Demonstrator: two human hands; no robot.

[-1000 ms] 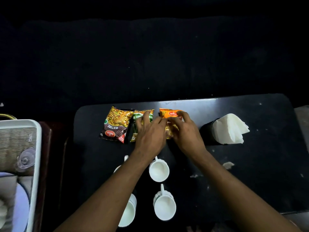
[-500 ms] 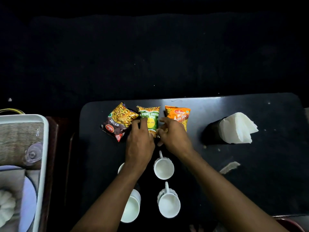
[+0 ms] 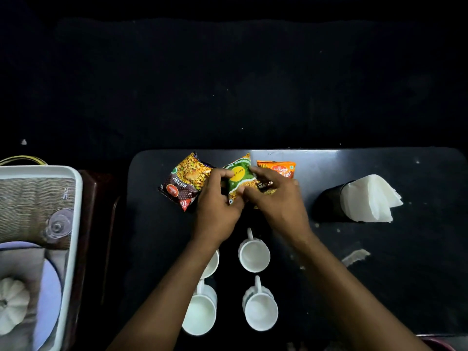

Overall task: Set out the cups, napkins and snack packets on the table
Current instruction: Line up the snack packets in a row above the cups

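Three snack packets lie in a row at the far side of the black table (image 3: 379,287): a brown "Mixture" packet (image 3: 183,182), a green packet (image 3: 239,177) and an orange packet (image 3: 278,168). My left hand (image 3: 215,211) and my right hand (image 3: 276,198) both pinch the green packet, which is tilted and raised between them. The right hand covers part of the orange packet. Several white cups stand nearer me, among them one (image 3: 254,254) and another (image 3: 260,311). White napkins (image 3: 369,198) stick out of a dark holder (image 3: 329,205) at the right.
A white tray (image 3: 73,224) on a dark stand sits left of the table, holding a woven mat, a clear glass (image 3: 58,225), a plate and a small white pumpkin-shaped object (image 3: 12,305). A paper scrap (image 3: 354,257) lies on the table at the right. Beyond the table all is dark.
Both hands moved from the orange packet's side to the green packet and closed on it. It now sits tilted and lifted, overlapping the orange one.
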